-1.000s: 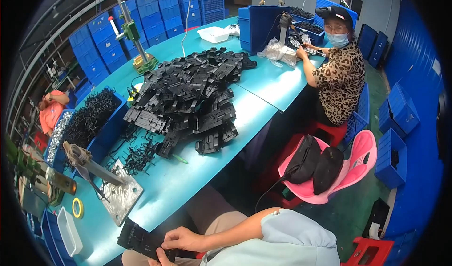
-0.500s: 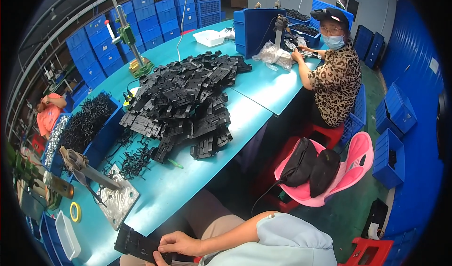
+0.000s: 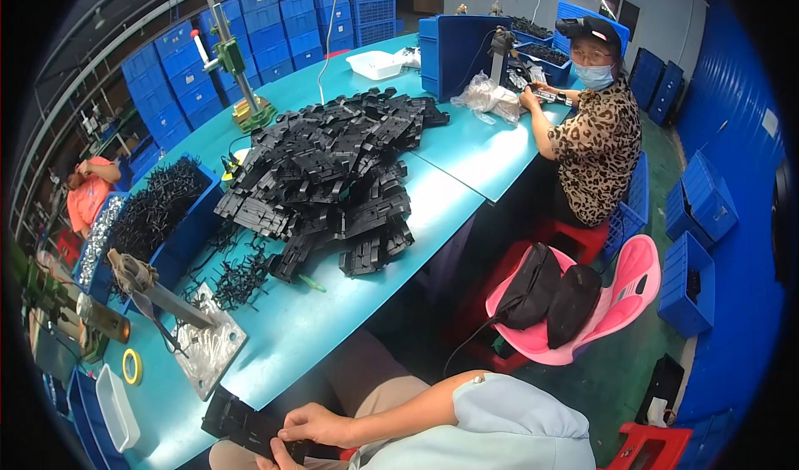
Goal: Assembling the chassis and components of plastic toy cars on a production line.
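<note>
At the lower edge, I hold a black plastic bracket-like part low over my lap, beside the table's near edge. My right hand pinches the part's right end with bent fingers. My left hand grips that same end from below; much of it is cut off by the picture's edge. On the table, a big heap of similar black plastic parts lies beyond the hands. Nearer, a metal plate with an upright post stands at the table edge, close to the held part.
Small black pieces lie beside the heap, next to a blue bin of more. A tape roll and white tray sit left. A masked co-worker handles something across the table. A pink chair holds black bags.
The view has shifted slightly. Both hands stay on the black plastic part, with only small finger movement at its right end.
</note>
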`<action>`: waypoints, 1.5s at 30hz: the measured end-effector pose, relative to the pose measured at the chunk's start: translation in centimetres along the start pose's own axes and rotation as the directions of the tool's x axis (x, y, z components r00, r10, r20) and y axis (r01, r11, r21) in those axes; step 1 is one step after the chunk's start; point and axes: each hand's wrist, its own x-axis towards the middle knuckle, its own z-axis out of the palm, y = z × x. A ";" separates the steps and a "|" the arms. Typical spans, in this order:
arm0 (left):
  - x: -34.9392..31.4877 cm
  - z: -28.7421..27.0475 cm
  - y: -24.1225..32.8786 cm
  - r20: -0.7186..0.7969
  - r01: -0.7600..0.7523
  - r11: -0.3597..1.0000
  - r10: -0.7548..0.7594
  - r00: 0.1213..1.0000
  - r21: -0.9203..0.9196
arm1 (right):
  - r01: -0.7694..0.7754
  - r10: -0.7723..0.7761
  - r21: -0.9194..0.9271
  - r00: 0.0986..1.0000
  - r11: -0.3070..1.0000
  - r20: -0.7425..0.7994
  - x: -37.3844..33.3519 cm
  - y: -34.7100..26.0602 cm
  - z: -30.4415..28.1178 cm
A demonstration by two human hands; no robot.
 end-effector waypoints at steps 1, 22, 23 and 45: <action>0.2 0.0 0.3 -0.001 0.106 0.983 -0.107 0.994 -0.152 | -0.002 0.002 0.001 1.000 1.000 0.003 0.1 0.2 0.0; 1.7 -0.5 1.9 -0.052 0.112 0.942 -0.135 0.989 -0.316 | 0.142 -0.143 0.022 0.985 0.990 0.094 0.4 0.6 -1.1; 1.9 -0.8 2.5 -0.024 0.241 0.858 -0.282 0.959 -0.454 | 0.135 -0.136 0.018 0.985 0.991 0.108 0.7 0.7 -0.9; 3.3 -1.0 -1.2 -0.054 -0.314 0.949 0.313 0.948 -0.029 | 0.515 -0.542 -0.520 0.833 0.681 0.114 -2.5 -1.8 1.7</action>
